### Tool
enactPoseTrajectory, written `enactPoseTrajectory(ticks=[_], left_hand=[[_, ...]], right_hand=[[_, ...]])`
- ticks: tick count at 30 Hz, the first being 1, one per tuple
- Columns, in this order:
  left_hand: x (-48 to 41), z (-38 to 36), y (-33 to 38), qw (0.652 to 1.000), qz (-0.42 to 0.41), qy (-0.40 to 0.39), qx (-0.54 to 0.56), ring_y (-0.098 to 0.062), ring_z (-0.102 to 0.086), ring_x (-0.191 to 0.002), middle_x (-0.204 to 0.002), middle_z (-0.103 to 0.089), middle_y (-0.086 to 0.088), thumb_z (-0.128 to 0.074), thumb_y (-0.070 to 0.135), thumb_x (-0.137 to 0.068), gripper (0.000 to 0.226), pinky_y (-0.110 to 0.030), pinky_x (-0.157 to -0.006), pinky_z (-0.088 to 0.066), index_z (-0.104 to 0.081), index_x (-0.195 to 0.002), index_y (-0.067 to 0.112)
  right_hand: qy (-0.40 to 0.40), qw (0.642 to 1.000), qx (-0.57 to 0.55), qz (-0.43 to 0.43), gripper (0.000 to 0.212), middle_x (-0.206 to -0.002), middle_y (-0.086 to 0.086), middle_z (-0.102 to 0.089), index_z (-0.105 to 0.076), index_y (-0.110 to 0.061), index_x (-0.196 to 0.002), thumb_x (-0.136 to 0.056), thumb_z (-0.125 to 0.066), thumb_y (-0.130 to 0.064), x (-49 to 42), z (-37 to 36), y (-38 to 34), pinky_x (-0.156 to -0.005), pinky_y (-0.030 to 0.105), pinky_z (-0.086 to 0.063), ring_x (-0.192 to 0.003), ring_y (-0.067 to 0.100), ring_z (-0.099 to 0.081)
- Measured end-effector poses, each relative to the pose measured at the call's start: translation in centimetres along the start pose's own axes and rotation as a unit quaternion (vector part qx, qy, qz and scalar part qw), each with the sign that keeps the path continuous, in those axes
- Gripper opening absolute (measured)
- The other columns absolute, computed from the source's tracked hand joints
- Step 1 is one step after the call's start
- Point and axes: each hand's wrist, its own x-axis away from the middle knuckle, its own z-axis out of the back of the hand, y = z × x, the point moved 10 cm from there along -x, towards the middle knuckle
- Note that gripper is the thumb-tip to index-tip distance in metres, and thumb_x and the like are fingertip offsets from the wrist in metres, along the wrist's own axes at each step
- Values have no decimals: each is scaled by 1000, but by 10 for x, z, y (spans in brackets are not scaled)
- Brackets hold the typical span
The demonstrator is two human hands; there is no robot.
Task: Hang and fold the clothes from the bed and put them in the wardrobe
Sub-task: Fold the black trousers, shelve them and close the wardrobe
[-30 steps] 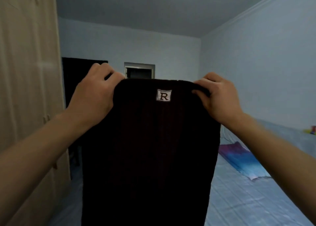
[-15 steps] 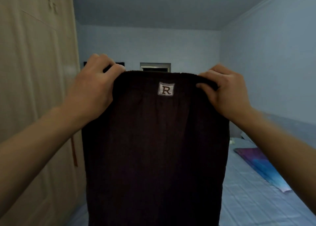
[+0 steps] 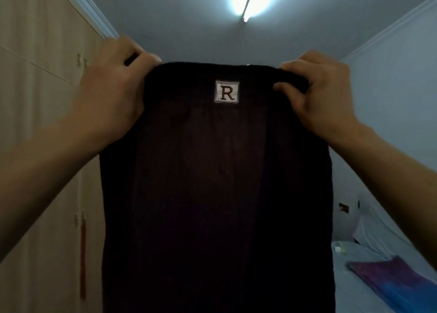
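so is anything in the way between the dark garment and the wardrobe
Nothing visible stands between the dark garment, gripped at its top edge by the left hand and right hand, and the wardrobe to its left. The wardrobe looks closed, though.

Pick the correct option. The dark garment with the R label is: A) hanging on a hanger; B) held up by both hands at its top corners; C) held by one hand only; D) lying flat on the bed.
B: the left hand and the right hand each grip a top corner of the dark garment, which hangs between them.
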Motion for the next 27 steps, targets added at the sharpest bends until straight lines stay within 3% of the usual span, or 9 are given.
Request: enactPoseTrajectory(ticks=[5, 8, 14, 17, 20, 27], left_hand=[[18, -86, -33, 999, 15, -27, 24, -38, -51, -93, -102, -54, -22, -42, 33, -100, 38, -42, -71, -39, -62, -115, 5], [56, -151, -39, 995, 27, -75, 54, -35, -50, -90, -99, -54, -18, -42, 30, -94, 39, -46, -70, -45, -64, -112, 5], [157, -289, -33, 981, 60, -161, 90, -32, -50, -95, -100, -51, -12, -40, 30, -92, 35, -50, -62, -52, -61, -111, 9], [205, -359, -15, 973, 53, -204, 92, -31, -48, -92, -99, -52, -13, -51, 19, -95, 23, -51, -60, -53, -61, -111, 7], [253, -424, 1, 961, 69, -252, 87, -29, -49, -90, -99, -54, -12, -66, 10, -89, 23, -48, -56, -53, -62, -112, 6], [374, -570, 16, 934, 93, -328, 106, -28, -50, -92, -100, -53, -11, -68, 3, -87, 24, -45, -55, -54, -62, -110, 7]], right_hand=[[-54, 998, 16, -12, 22, -91, 11, -66, -73, -11, -101, -84, -69, -25, 8, -77, 38, -74, 42, -51, -83, 31, -63], [-93, 995, 9, -35, 19, -89, 9, -65, -74, -11, -100, -84, -71, -21, 43, -135, 65, -72, 42, -52, -79, 30, -64], [-192, 978, -4, -80, 15, -91, 3, -64, -73, -15, -99, -85, -71, -19, 150, -253, 126, -70, 40, -54, -78, 26, -63], [-230, 968, 4, -105, 15, -92, 3, -65, -74, -15, -100, -85, -72, -19, 214, -303, 158, -69, 35, -53, -78, 26, -63], [-265, 953, 5, -145, 18, -97, -1, -66, -73, -19, -104, -86, -73, -23, 277, -355, 193, -72, 40, -56, -84, 24, -64], [-312, 930, -4, -196, 23, -99, -3, -64, -72, -18, -109, -87, -72, -23, 404, -479, 257, -72, 41, -56, -87, 24, -64]])
